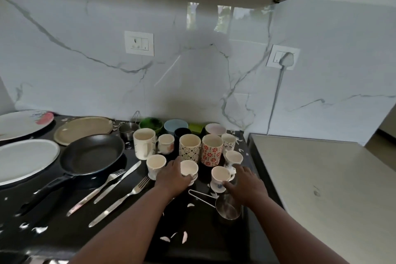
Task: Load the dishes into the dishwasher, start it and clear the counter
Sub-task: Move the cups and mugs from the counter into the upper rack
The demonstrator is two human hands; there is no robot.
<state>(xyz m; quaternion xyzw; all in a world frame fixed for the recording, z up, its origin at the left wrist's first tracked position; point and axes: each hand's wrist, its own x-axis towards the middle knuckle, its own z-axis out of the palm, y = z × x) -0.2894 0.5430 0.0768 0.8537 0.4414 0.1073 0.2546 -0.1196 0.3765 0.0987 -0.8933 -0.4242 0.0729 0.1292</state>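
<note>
Here, on the black counter, the left hand wraps its fingers around a small white cup in the front row of mugs, while the right hand grasps a footed floral teacup just beside it. A steel measuring cup lies nearer, and a black frying pan sits well to the left.
</note>
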